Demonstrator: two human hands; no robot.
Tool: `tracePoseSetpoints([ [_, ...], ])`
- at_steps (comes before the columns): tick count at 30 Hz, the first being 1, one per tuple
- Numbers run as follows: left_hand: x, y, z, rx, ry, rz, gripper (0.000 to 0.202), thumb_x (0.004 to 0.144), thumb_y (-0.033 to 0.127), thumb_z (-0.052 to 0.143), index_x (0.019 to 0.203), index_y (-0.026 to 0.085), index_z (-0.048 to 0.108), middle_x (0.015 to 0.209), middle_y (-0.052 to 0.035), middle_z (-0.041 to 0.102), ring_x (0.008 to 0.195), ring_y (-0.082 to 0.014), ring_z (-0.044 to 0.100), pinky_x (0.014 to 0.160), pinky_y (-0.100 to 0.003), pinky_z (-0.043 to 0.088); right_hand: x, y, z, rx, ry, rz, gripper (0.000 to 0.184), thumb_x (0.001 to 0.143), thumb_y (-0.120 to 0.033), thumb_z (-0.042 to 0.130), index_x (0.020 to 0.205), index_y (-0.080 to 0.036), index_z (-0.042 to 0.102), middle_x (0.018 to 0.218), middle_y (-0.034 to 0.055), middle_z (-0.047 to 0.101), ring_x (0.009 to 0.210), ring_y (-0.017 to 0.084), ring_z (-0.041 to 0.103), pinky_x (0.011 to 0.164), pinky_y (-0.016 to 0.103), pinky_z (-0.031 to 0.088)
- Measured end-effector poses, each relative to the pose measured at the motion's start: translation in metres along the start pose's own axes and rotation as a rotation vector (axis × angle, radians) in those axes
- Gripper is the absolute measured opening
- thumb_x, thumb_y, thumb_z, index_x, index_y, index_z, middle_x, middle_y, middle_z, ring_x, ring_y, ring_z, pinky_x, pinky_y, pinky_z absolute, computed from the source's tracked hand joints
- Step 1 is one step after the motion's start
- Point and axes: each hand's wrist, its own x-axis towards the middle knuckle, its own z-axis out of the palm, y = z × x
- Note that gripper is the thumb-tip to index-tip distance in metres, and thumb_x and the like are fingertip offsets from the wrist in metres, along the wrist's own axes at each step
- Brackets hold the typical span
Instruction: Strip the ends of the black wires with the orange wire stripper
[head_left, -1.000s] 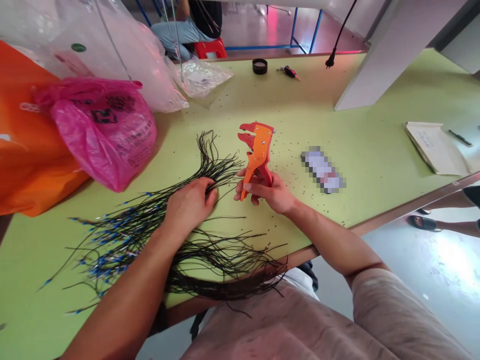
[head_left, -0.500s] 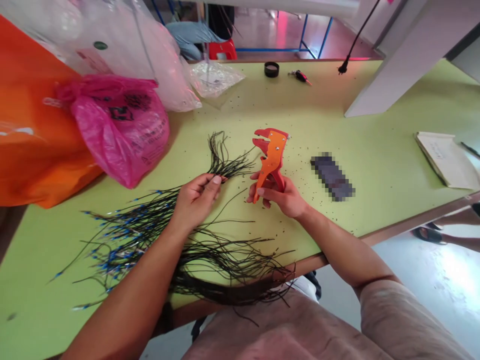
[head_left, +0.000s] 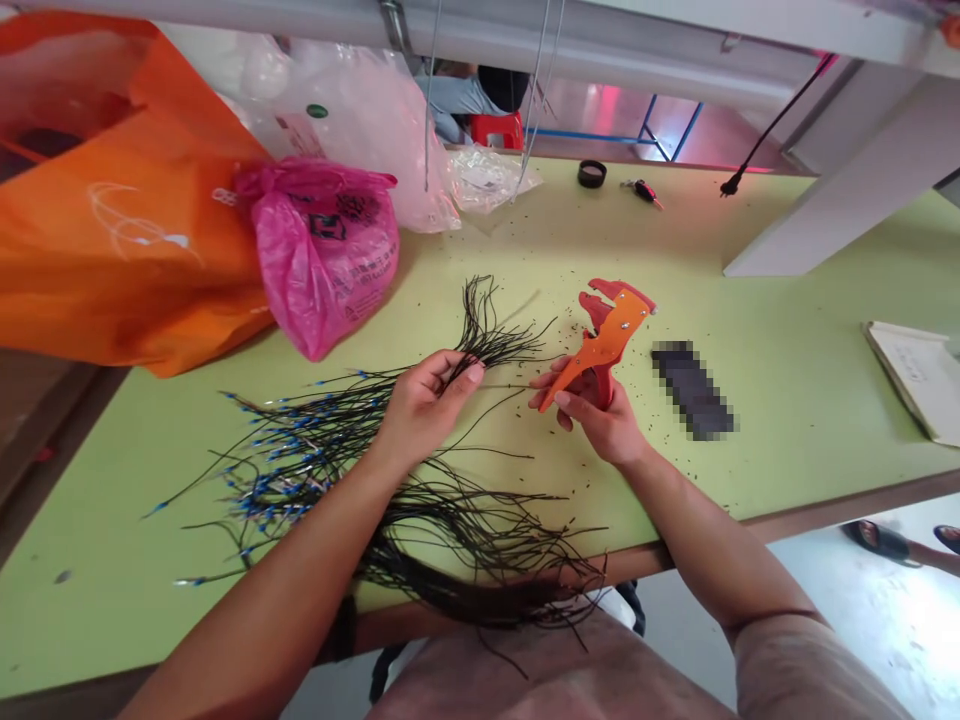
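Note:
My left hand (head_left: 435, 400) is closed round a bundle of thin black wires (head_left: 495, 340), whose free ends fan out past the thumb. In my right hand (head_left: 600, 410) is an orange and red wire stripper (head_left: 611, 325), its jaws apart and tilted up to the left, with no wire between them. Fingers wrap its handles. Below my left hand, a larger heap of black wires (head_left: 465, 590) lies along the table's front edge. Blue-tipped wire ends (head_left: 292, 470) spread over the table on the left, partly hidden by my left forearm.
Tiny dark scraps dot the green table (head_left: 817, 370). A pixelated dark rectangle (head_left: 691, 390) lies right of the stripper, a notebook (head_left: 915, 375) farther right. Pink (head_left: 326, 260) and orange bags (head_left: 135, 240) stand left. Behind are a black ring (head_left: 592, 174), keys (head_left: 643, 191) and a hanging plug (head_left: 731, 185).
The view has shifted, so the scene sits farther right and slightly lower. The wire stripper has tilted more to the right in my right hand. My left hand still grips the wires.

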Motion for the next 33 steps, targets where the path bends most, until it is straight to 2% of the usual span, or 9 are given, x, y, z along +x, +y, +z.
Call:
tracePoseSetpoints([
  [2, -0.002, 0.002, 0.002, 0.019, -0.016, 0.008, 0.030, 0.079, 0.048, 0.078, 0.088, 0.020, 0.071, 0.069, 0.0013, 0.063, 0.061, -0.0129, 0.050, 0.054, -0.025, 0.037, -0.001, -0.001, 0.000, -0.034, -0.062, -0.005, 0.036, 0.094, -0.044, 0.086, 0.119, -0.024, 0.068, 0.116, 0.0108, 0.079, 0.092, 0.024, 0.080, 0.060, 0.029, 0.055],
  [6, -0.003, 0.005, 0.002, -0.048, -0.046, -0.008, 0.029, 0.078, 0.047, 0.081, 0.082, 0.021, 0.068, 0.056, 0.0049, 0.053, 0.051, -0.0109, 0.043, 0.050, -0.025, 0.032, -0.005, -0.002, 0.000, -0.068, -0.238, -0.019, 0.032, 0.099, -0.042, 0.082, 0.118, -0.020, 0.070, 0.109, 0.0105, 0.078, 0.095, 0.023, 0.077, 0.087, 0.041, 0.063],
  [11, -0.002, 0.009, -0.006, -0.172, 0.005, 0.000, 0.028, 0.079, 0.045, 0.081, 0.086, 0.020, 0.069, 0.059, 0.0042, 0.056, 0.050, -0.0102, 0.044, 0.051, -0.026, 0.035, -0.007, -0.010, -0.004, -0.071, -0.336, 0.002, 0.028, 0.101, -0.038, 0.079, 0.122, -0.020, 0.069, 0.105, 0.0100, 0.077, 0.093, 0.023, 0.075, 0.087, 0.042, 0.060],
  [13, -0.001, 0.007, -0.008, -0.133, 0.057, 0.002, 0.028, 0.079, 0.045, 0.078, 0.089, 0.020, 0.071, 0.062, 0.0034, 0.058, 0.052, -0.0106, 0.044, 0.051, -0.026, 0.034, -0.005, -0.016, -0.008, -0.095, -0.283, -0.011, 0.028, 0.100, -0.040, 0.080, 0.119, -0.021, 0.071, 0.102, 0.0100, 0.077, 0.092, 0.024, 0.075, 0.081, 0.040, 0.059],
  [16, 0.002, -0.002, -0.006, 0.007, 0.060, 0.025, 0.031, 0.078, 0.047, 0.079, 0.093, 0.020, 0.074, 0.076, -0.0018, 0.070, 0.065, -0.0145, 0.058, 0.060, -0.026, 0.046, 0.001, -0.025, -0.016, -0.094, -0.102, -0.053, 0.036, 0.095, -0.045, 0.084, 0.118, -0.021, 0.070, 0.099, 0.0093, 0.076, 0.090, 0.025, 0.076, 0.061, 0.032, 0.050],
  [19, 0.007, -0.014, 0.001, 0.211, -0.033, 0.055, 0.040, 0.080, 0.053, 0.075, 0.101, 0.018, 0.077, 0.087, -0.0059, 0.079, 0.076, -0.0203, 0.068, 0.070, -0.030, 0.053, 0.006, -0.032, -0.025, -0.052, 0.090, -0.116, 0.045, 0.088, -0.047, 0.088, 0.120, -0.024, 0.067, 0.098, 0.0074, 0.075, 0.089, 0.026, 0.078, 0.053, 0.029, 0.044],
  [22, 0.015, -0.020, 0.010, 0.525, -0.133, 0.076, 0.047, 0.088, 0.054, 0.065, 0.113, 0.017, 0.080, 0.078, -0.0056, 0.079, 0.068, -0.0232, 0.068, 0.069, -0.033, 0.051, 0.009, -0.037, -0.032, -0.042, 0.209, -0.169, 0.046, 0.085, -0.046, 0.089, 0.119, -0.025, 0.065, 0.099, 0.0060, 0.073, 0.089, 0.024, 0.078, 0.054, 0.029, 0.044],
  [28, 0.029, -0.006, 0.023, 1.023, -0.293, 0.115, 0.047, 0.096, 0.048, 0.056, 0.125, 0.020, 0.081, 0.074, -0.0070, 0.078, 0.070, -0.0288, 0.071, 0.067, -0.034, 0.045, 0.009, -0.039, -0.035, -0.067, 0.288, -0.148, 0.050, 0.086, -0.050, 0.085, 0.123, -0.026, 0.061, 0.104, 0.0073, 0.071, 0.098, 0.027, 0.078, 0.055, 0.030, 0.043],
  [33, 0.042, -0.005, 0.035, 1.043, -0.313, 0.129, 0.043, 0.094, 0.047, 0.057, 0.117, 0.021, 0.081, 0.086, -0.0075, 0.082, 0.072, -0.0258, 0.070, 0.067, -0.032, 0.045, 0.011, -0.035, -0.033, 0.012, 0.269, -0.161, 0.049, 0.086, -0.047, 0.085, 0.123, -0.025, 0.061, 0.103, 0.0062, 0.073, 0.097, 0.025, 0.080, 0.055, 0.027, 0.043],
])
